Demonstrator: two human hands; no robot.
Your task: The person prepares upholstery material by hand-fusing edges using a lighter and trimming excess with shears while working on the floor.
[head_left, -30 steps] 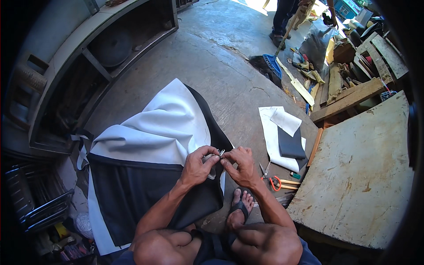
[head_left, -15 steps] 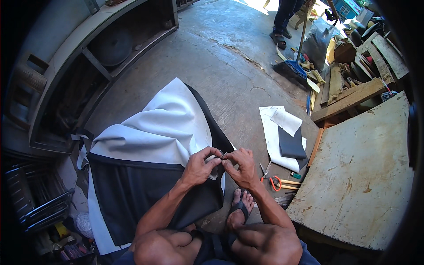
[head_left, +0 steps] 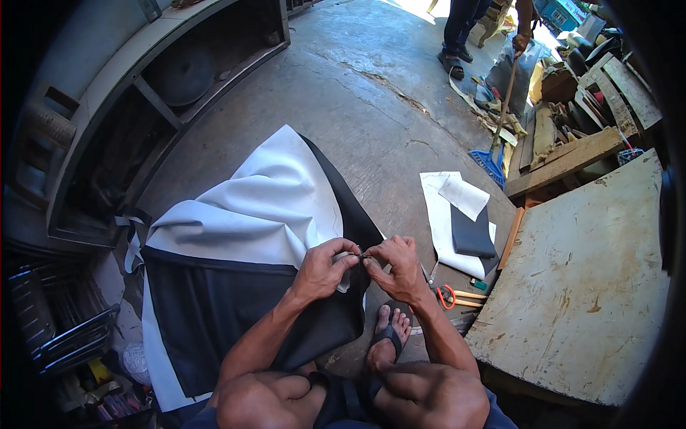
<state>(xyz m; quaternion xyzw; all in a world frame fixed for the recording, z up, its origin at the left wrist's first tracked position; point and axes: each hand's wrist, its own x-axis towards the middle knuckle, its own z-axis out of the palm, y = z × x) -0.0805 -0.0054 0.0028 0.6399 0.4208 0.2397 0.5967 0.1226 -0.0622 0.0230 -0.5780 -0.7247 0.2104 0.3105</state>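
Note:
A big sheet of leatherette (head_left: 246,204), white on one face and black on the other, lies folded across the floor in front of me and up to my legs. My left hand (head_left: 323,272) is closed in a pinch at its right-hand edge, where a small white fold shows under the fingers. Just beside it, my right hand (head_left: 396,268) pinches thumb against forefinger. Something small and dark sits between the fingertips of both hands, too tiny to name. Orange-handled scissors (head_left: 446,296) lie right of my right wrist, partly hidden by it.
White and black offcuts (head_left: 471,232) lie at the right, with a small green object (head_left: 479,284) nearby. A worn board (head_left: 572,286) fills the right side. Farther off, a person (head_left: 457,36) holds a blue-headed broom (head_left: 489,168) beside scrap wood. A metal-framed cabinet (head_left: 171,79) stands left.
My right hand has shifted slightly right, its fingertips a little farther from my left ones. The blue broom head has swung right, and the other person's hand shows lower on its handle.

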